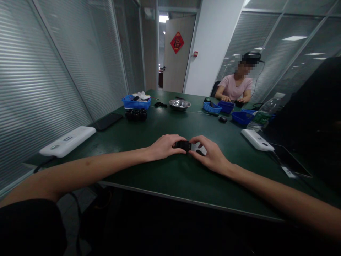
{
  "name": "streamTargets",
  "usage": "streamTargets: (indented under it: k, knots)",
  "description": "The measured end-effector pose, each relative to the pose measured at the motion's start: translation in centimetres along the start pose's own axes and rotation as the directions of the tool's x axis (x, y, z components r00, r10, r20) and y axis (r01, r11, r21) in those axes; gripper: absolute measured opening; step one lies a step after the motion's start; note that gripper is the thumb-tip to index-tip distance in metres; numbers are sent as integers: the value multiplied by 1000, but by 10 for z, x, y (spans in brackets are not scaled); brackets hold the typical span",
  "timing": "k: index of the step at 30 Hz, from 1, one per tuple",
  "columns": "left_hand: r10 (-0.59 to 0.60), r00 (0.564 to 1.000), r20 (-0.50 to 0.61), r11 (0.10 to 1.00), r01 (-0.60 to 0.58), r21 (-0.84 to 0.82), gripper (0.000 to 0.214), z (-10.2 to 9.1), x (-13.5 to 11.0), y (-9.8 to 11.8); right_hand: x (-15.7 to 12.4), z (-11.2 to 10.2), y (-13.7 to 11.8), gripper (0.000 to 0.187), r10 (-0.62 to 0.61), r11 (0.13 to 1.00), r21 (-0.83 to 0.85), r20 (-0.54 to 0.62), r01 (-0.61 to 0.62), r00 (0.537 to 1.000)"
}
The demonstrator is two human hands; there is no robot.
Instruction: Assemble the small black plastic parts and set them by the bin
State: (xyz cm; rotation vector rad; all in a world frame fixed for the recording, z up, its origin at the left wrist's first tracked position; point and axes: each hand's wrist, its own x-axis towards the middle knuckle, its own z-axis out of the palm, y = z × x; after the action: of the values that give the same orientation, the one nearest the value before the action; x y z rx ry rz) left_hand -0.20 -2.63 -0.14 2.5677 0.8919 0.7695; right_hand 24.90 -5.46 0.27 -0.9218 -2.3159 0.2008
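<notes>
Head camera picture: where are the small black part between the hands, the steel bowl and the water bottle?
small black part point(183, 145), head view, on its dark top face.
steel bowl point(179, 106), head view, on its front wall.
water bottle point(262, 116), head view, on its label.

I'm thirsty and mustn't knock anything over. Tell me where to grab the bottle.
Probably round its mid-body, from the near side with the right hand: the bottle stands upright, a blue tray sits close on its left, and a white device lies in front.

Matt green table point(165, 174); shiny metal bowl point(179, 104); glossy blue plastic trays point(136, 102); smooth white plastic power bank point(68, 141).
</notes>
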Motion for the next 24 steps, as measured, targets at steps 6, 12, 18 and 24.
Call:
streamTargets:
  k: [6,12,18,24]
  knots:
    - [0,1000,8,1000,0,0,46,-1,1,2,0,1,1,24,101,993,57,49,-104,994]
    - [2,1000,-6,1000,-2,0,46,1,0,-1,0,1,3,28,1,1000,3,15,-1,1000]
    - [6,1000,11,1000,-6,-24,45,-1,-1,0,0,2,5,27,98,990,95,47,-102,994]
    - [-3,1000,-2,1000,3,0,45,0,0,0,0,1,4,27,-24,999,41,29,23,999]
